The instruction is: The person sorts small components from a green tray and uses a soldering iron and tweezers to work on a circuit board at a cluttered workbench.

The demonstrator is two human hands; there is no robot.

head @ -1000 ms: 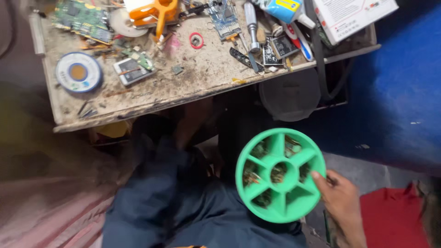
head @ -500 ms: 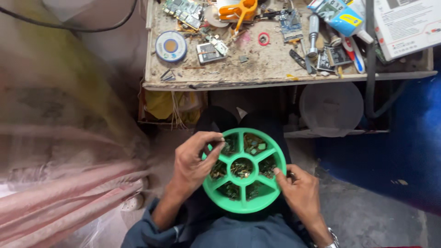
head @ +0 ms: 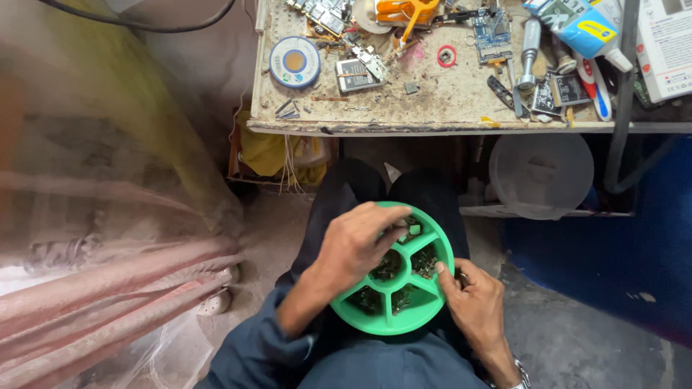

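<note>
Green plastic parts tray [head: 393, 317], round and split into wedge compartments of small components, is resting on the person's lap below the workbench [head: 432, 119]. Left hand [head: 353, 245] is lying over the tray's upper left, fingers curled down into a compartment; whether they are pinching anything cannot be told. Right hand [head: 472, 302] is gripping the tray's right rim, fingers pressed together.

We see a round green compartment tray [head: 404, 306] resting on our lap. Our left hand [head: 355, 245] lies over its upper left part, fingers [head: 393, 225] bent into a compartment of small parts. Our right hand [head: 472, 302] grips the tray's right rim. Beyond both hands stands a cluttered workbench [head: 432, 108] bearing a solder spool [head: 295, 62].
</note>
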